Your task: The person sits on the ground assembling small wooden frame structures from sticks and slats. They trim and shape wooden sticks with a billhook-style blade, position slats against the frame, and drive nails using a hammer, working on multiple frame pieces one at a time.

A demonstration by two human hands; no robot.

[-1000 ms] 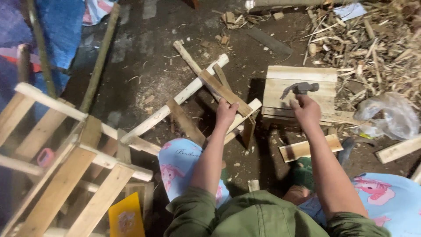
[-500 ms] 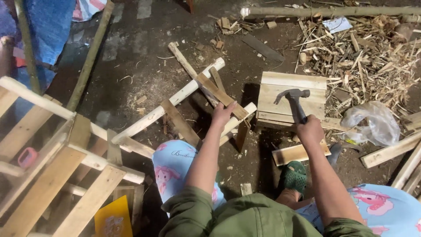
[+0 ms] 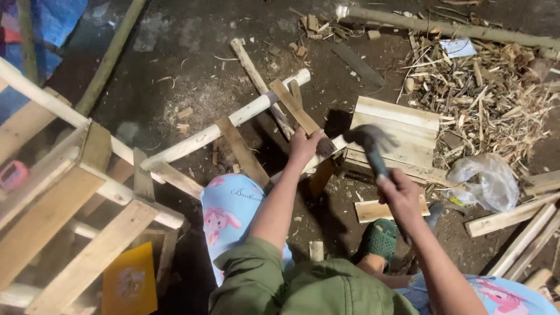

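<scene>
Single head camera looks steeply down, close.

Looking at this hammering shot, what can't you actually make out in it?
- Head view: the hammer head is smeared by motion blur, so its shape and striking face are unclear.
- Any nail under the left hand is hidden by the fingers and too small to see.
- The wooden frame is cut off by the left and bottom edges.
- The plastic bag is crumpled; its contents cannot be made out.
</scene>
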